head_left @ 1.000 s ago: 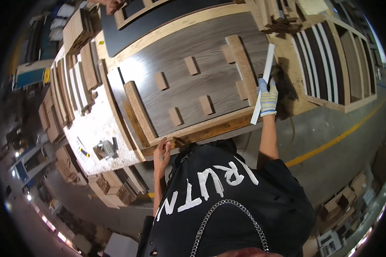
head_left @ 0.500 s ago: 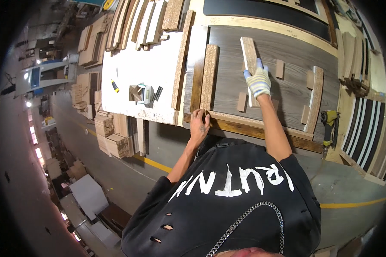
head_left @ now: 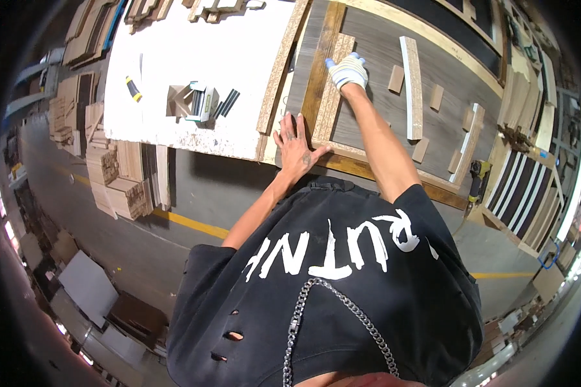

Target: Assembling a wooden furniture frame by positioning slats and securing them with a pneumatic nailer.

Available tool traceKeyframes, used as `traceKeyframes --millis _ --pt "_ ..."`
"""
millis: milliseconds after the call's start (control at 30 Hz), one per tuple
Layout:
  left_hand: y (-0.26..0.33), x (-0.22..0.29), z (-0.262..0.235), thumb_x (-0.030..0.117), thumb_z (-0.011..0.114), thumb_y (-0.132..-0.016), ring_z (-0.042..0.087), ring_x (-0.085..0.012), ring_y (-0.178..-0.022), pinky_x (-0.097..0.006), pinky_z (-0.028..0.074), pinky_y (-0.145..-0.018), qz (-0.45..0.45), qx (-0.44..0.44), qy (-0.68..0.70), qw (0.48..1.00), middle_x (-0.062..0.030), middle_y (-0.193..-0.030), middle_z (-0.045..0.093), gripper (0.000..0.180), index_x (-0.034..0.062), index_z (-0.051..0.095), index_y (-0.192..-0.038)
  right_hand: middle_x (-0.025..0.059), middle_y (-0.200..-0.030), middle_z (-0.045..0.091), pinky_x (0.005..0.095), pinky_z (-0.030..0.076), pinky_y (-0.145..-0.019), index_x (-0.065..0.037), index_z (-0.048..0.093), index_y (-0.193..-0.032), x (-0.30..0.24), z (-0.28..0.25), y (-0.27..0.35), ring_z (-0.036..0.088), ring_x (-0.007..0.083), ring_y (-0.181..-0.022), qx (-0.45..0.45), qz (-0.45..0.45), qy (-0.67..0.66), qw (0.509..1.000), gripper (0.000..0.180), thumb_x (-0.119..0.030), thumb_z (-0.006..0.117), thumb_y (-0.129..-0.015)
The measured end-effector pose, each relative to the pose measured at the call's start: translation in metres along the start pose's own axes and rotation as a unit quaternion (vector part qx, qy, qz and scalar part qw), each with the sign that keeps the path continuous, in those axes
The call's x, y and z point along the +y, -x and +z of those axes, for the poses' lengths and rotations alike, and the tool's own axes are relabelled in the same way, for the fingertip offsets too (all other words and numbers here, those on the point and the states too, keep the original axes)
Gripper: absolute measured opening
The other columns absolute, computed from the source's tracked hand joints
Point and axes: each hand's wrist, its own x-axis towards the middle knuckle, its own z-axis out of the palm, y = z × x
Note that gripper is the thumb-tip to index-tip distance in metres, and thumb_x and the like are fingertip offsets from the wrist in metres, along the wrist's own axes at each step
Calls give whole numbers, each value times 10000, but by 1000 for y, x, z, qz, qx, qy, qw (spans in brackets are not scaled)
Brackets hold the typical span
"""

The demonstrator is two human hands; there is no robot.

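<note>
My bare left hand (head_left: 295, 149) lies with fingers spread at the near left corner of a grey wood-grain panel (head_left: 368, 97), its thumb stretched along the near edge. In a striped glove, my right hand (head_left: 348, 72) straddles a particleboard strip (head_left: 330, 115), thumb on one side and fingers on the other. That strip runs alongside a dark brown wood strip (head_left: 317, 80). Further right on the panel lies a white-edged particleboard strip (head_left: 412, 90), apart from both hands. Small flat blocks, one of them a brown block (head_left: 396, 79), sit around it.
Left of the panel is a white-topped table (head_left: 174, 45) with a yellow-black knife (head_left: 133, 89) and an opened small box (head_left: 200, 103). A nail gun (head_left: 478, 180) hangs at the panel's right corner. Stacked boards (head_left: 119, 171) stand beyond the white table's near edge.
My right hand has left the white-edged strip, now lying on the panel, and moved left to the other particleboard strip. My left hand's fingers have spread out. The view has shifted.
</note>
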Motion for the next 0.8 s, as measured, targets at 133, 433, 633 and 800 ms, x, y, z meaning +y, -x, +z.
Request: traceKeyframes --millis 133,433,633,800 --pt "-5 -1 9 698 729 -694 19 -435 -1492 -703 47 -1112 -82 -24 43 995 -265 -1610 39 1254 3 131 -1549 281 -1359 521 445 464 -1024 117 481 -1306 -5 -5 -5 532 441 -1223 5 -60 64 996 838 -529 678 -811" --pt "13 2 19 731 698 -680 5 -411 -1504 -708 11 -1112 -143 1 55 988 -259 -1621 35 1255 9 159 -1553 258 -1283 592 375 472 -1025 91 520 -1273 5 -94 130 568 299 -1234 -190 -131 -265 936 698 -348 768 -789" --pt "27 2 42 466 551 -861 32 -419 -1504 -703 24 -1118 -137 55 -44 988 -249 -1625 12 919 44 136 -1564 149 -1316 608 399 419 -1074 -34 640 -1228 91 -105 189 572 301 -1222 -469 -452 -329 683 526 -20 518 -716" --pt "27 -4 46 515 617 -828 38 -426 -1500 -712 18 -1110 -146 75 -24 986 -265 -1617 35 983 59 151 -1563 357 -1347 434 433 415 -1061 132 434 -1334 77 -56 224 491 427 -1251 -216 -248 -149 933 949 -584 729 -785"
